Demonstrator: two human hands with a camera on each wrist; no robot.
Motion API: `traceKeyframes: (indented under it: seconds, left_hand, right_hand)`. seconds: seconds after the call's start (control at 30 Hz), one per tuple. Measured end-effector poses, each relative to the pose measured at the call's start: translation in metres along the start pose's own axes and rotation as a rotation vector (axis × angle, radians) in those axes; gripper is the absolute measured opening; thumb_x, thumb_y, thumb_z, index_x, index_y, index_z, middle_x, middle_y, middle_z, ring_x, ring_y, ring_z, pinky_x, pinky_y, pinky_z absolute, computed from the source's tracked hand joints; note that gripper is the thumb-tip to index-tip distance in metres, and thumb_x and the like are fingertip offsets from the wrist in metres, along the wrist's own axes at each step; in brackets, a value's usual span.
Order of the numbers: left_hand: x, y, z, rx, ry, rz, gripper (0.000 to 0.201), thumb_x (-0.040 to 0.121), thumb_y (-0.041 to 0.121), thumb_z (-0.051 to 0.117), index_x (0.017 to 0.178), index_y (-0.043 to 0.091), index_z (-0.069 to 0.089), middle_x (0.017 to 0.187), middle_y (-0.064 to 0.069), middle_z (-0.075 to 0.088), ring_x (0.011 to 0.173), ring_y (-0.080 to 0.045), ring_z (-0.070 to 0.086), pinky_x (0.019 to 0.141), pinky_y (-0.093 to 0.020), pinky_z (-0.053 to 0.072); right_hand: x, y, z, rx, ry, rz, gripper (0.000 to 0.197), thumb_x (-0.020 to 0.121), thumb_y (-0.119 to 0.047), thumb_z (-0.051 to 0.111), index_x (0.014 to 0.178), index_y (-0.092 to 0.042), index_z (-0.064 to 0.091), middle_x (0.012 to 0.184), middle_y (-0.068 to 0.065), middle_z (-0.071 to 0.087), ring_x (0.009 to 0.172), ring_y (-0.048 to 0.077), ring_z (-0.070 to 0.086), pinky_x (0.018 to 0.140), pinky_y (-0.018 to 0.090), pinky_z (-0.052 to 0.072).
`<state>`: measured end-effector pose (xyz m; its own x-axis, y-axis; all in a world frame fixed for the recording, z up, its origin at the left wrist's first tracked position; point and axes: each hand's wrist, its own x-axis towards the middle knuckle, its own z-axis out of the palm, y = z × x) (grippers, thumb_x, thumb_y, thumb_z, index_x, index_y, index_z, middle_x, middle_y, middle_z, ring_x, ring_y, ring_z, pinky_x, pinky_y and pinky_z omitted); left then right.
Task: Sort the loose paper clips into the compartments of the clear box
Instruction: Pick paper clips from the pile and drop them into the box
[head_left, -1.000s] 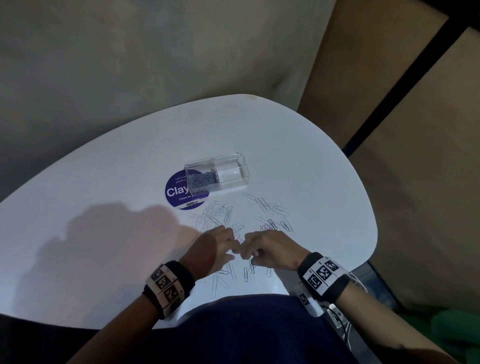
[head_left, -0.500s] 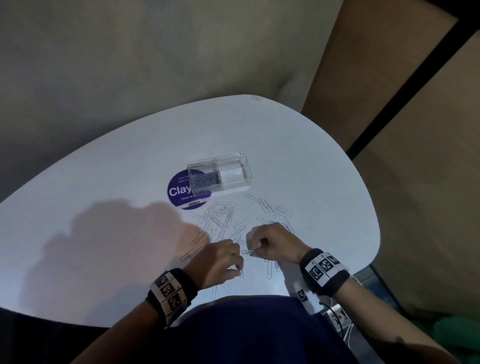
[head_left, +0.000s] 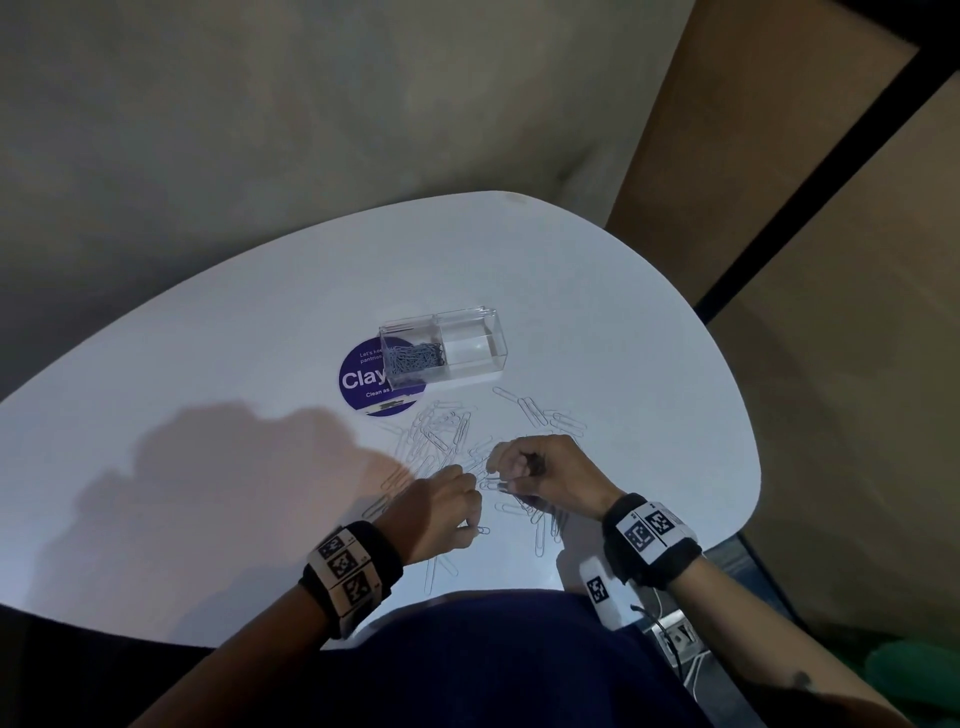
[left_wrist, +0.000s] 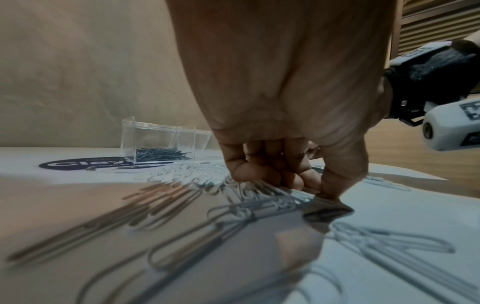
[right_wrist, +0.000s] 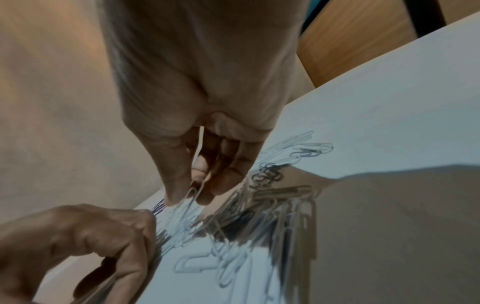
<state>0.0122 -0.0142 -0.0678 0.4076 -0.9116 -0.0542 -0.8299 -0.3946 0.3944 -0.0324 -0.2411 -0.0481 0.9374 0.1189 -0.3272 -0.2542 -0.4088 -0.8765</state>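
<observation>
The clear box (head_left: 442, 345) stands mid-table; its left compartment holds small dark clips (head_left: 415, 357) and the right compartment looks empty. Silver loose paper clips (head_left: 441, 434) lie scattered between the box and my hands. My left hand (head_left: 470, 501) is curled low over the near clips, thumb and fingers pinching clips against the table in the left wrist view (left_wrist: 311, 189). Beside it, my right hand (head_left: 501, 475) pinches one paper clip (right_wrist: 193, 192) between thumb and forefinger, just above the pile.
The white rounded table (head_left: 234, 338) carries a round purple sticker (head_left: 361, 384) partly under the box. More clips (head_left: 545, 415) lie right of the pile. The table's edge curves close on the right; a grey wall stands behind.
My right hand has shifted slightly away from my body into the pile and taken up a clip. The left hand has drawn a little apart from it, staying low.
</observation>
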Motion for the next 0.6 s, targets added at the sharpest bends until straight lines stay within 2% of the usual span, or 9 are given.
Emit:
traceKeyframes:
  seconds: [0.1,0.17,0.2,0.3,0.33,0.4,0.47,0.53,0.6]
  left_hand:
    - [0.000,0.002,0.000,0.030,-0.039,-0.019,0.007,0.069,0.022,0.062,0.064,0.024,0.057,0.071,0.010,0.046,0.072,-0.007,0.044,0.043,-0.020,0.036]
    - [0.000,0.003,0.002,0.053,-0.034,-0.031,0.007,0.069,0.020,0.061,0.065,0.023,0.055,0.071,0.010,0.047,0.072,-0.009,0.046,0.041,-0.023,0.039]
    - [-0.001,0.003,0.002,0.061,-0.015,-0.033,0.006,0.071,0.020,0.059,0.067,0.022,0.055,0.071,0.010,0.048,0.072,-0.009,0.047,0.043,-0.025,0.041]
    - [-0.002,0.002,0.000,0.115,0.018,-0.061,0.007,0.076,0.024,0.065,0.073,0.022,0.059,0.074,0.009,0.055,0.072,-0.011,0.051,0.051,-0.024,0.043]
    - [-0.003,0.001,-0.001,0.147,0.023,-0.071,0.008,0.077,0.024,0.066,0.072,0.022,0.061,0.072,0.009,0.055,0.071,-0.011,0.051,0.053,-0.022,0.040]
    - [-0.004,0.003,-0.003,0.159,0.027,-0.108,0.014,0.077,0.017,0.065,0.065,0.022,0.059,0.067,0.009,0.054,0.066,-0.012,0.050,0.052,-0.021,0.035]
    - [-0.003,0.005,-0.003,0.121,0.038,-0.154,0.016,0.071,0.011,0.064,0.061,0.021,0.056,0.063,0.008,0.052,0.063,-0.012,0.049,0.049,-0.021,0.035]
    - [-0.002,0.007,-0.003,0.090,0.018,-0.207,0.014,0.064,0.011,0.064,0.059,0.020,0.055,0.060,0.008,0.052,0.061,-0.012,0.049,0.044,-0.023,0.039]
    - [-0.001,0.007,-0.002,0.090,-0.027,-0.237,0.012,0.060,0.013,0.064,0.059,0.019,0.054,0.060,0.008,0.051,0.062,-0.013,0.048,0.040,-0.027,0.041]
  right_hand:
    - [0.001,-0.004,-0.001,0.015,-0.002,-0.011,0.044,0.079,0.002,0.078,0.065,-0.038,0.068,0.076,-0.007,0.071,0.061,-0.001,0.059,0.061,0.012,0.045]
    - [0.001,-0.003,0.000,0.020,-0.008,-0.016,0.037,0.080,0.000,0.079,0.067,-0.033,0.069,0.080,0.000,0.074,0.060,0.000,0.061,0.059,0.013,0.047]
    - [0.002,-0.002,0.000,0.004,0.000,-0.012,0.033,0.080,-0.001,0.079,0.068,-0.030,0.070,0.082,0.001,0.075,0.063,0.004,0.064,0.061,0.017,0.050]
    - [0.004,0.005,0.002,-0.075,0.046,-0.003,0.020,0.078,0.000,0.079,0.071,-0.016,0.069,0.087,-0.003,0.074,0.073,0.019,0.069,0.068,0.031,0.057]
    - [0.005,0.007,0.003,-0.103,0.056,-0.017,0.022,0.077,-0.001,0.079,0.070,-0.017,0.066,0.087,-0.003,0.074,0.072,0.017,0.068,0.066,0.030,0.055]
    - [0.009,0.010,0.006,-0.222,0.069,-0.074,0.033,0.076,-0.008,0.079,0.066,-0.031,0.058,0.085,-0.006,0.070,0.070,0.009,0.062,0.065,0.026,0.048]
    - [0.013,0.009,0.009,-0.416,0.069,-0.125,0.030,0.077,-0.020,0.078,0.070,-0.037,0.055,0.080,-0.009,0.064,0.074,0.006,0.056,0.068,0.029,0.048]
    - [0.013,0.002,0.012,-0.570,0.052,-0.141,0.014,0.081,-0.025,0.074,0.079,-0.031,0.062,0.080,-0.011,0.057,0.080,0.009,0.051,0.069,0.031,0.046]
    - [0.015,-0.002,0.015,-0.690,0.034,-0.150,0.012,0.084,-0.023,0.069,0.077,-0.022,0.059,0.082,-0.010,0.052,0.082,0.012,0.047,0.064,0.031,0.042]
